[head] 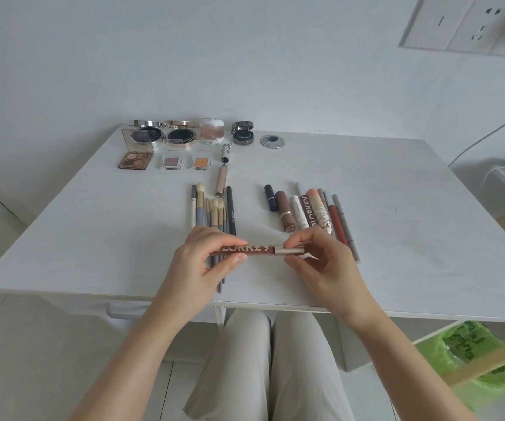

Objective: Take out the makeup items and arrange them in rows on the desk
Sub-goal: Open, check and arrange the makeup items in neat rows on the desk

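held brown tube (245,250) reads "olorkey"; a tube (311,212) in the row likewise.

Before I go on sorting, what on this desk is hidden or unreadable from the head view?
- Lip tube: first letter covered by the left hand; cap end by the right hand.
- Brushes: handle middles behind the left hand.
- Single eyeshadows: label print too small.
- Green-bagged bin: partly behind the desk and a stick.
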